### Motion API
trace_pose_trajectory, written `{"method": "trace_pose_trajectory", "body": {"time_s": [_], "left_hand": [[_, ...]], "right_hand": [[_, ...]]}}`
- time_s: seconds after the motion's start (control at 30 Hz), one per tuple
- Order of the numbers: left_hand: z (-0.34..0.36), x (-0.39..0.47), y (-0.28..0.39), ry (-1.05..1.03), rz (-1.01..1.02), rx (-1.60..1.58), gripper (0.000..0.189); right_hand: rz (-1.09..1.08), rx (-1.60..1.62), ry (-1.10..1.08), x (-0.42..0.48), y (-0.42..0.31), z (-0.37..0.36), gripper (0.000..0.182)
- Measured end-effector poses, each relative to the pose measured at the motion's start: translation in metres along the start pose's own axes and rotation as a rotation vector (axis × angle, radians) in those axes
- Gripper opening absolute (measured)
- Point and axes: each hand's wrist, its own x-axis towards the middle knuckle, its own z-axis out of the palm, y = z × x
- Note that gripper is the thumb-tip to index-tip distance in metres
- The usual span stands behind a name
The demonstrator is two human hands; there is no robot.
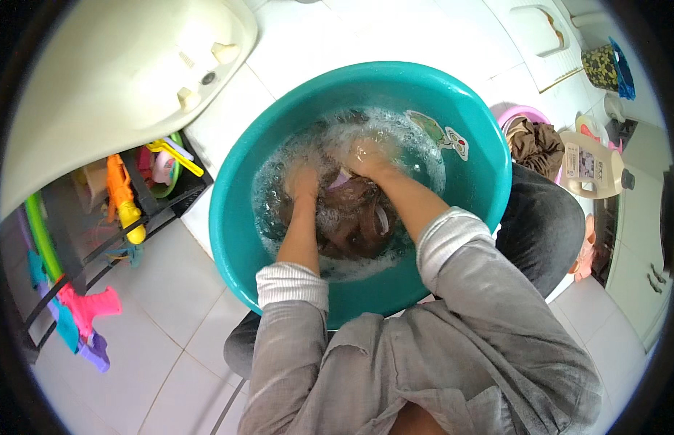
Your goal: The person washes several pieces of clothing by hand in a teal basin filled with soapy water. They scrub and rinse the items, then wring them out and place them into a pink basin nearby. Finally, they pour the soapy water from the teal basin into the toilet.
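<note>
A large teal plastic basin (228,239) stands before me, with sudsy water (424,157) inside. A dark brown garment (348,223) lies soaked in it, a pale purple patch showing between my hands. My left hand (301,179) is down among the suds at the garment's left side. Beyond the garment's upper right part, my right hand (367,155) is also in the foam. Both hands are blurred, and water and foam hide most of the fingers, so their grip on the cloth cannot be made out. A cartoon sticker (456,142) clings to the basin's inner wall.
At upper left stands a cream bathtub (125,70). Below it, a black rack (190,187) holds colourful plastic toys, including a pink toy (92,304). To the right are a pink basin (524,111) with brown cloth (538,147), a detergent jug (587,163) and a squat toilet (532,38).
</note>
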Motion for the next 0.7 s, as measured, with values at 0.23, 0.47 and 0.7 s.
{"method": "trace_pose_trajectory", "body": {"time_s": [0.23,0.47,0.7], "left_hand": [[-0.025,-0.084,-0.012,0.259,0.062,-0.208,0.077],[-0.059,-0.177,0.021,0.158,-0.056,-0.295,0.063],[-0.125,-0.222,0.034,-0.054,-0.077,-0.975,0.023]], "right_hand": [[-0.251,0.16,0.266,-0.028,0.041,0.022,0.059],[-0.264,0.079,0.053,-0.063,0.073,0.028,0.049],[-0.699,0.093,-0.035,-0.138,0.045,-0.011,0.084]]}}
